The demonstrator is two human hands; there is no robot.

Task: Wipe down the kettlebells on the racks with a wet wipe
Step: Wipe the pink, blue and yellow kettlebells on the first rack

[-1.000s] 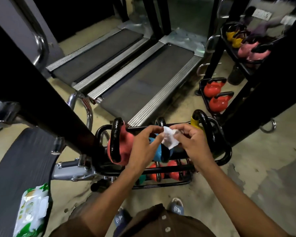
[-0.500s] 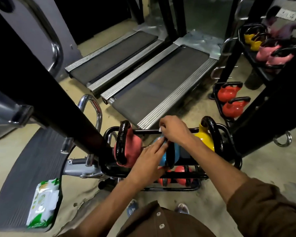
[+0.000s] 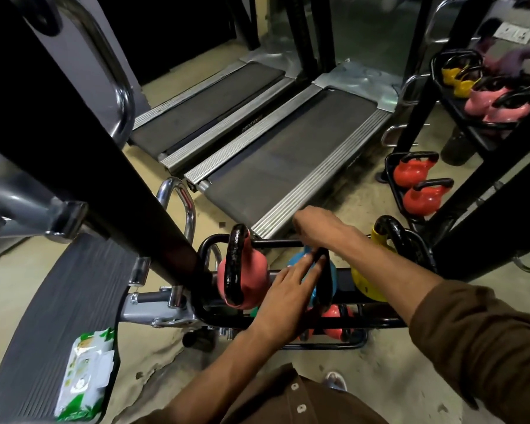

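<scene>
A low black rack (image 3: 380, 322) in front of me carries a pink kettlebell (image 3: 251, 270), a blue kettlebell (image 3: 297, 260) and a yellow kettlebell (image 3: 364, 286), each with a black handle. My left hand (image 3: 288, 296) lies with straight fingers against the blue kettlebell's handle (image 3: 325, 283). Beyond it, my right hand (image 3: 318, 228) curls down over the far side of the blue kettlebell. The wet wipe is hidden under that hand. Red kettlebells (image 3: 334, 322) sit on the shelf below.
A green-and-white wipes pack (image 3: 83, 377) lies on a dark mat at the lower left. A thick black post (image 3: 89, 166) slants across the left. Two treadmills (image 3: 288, 154) lie ahead. At right stands a second rack with red kettlebells (image 3: 416, 174), pink ones (image 3: 496, 105), and another person's hand (image 3: 520, 59).
Both hands held the white wipe above the rack a second ago. My right hand has carried it down over the blue kettlebell's far side, and my left hand now steadies the handle.
</scene>
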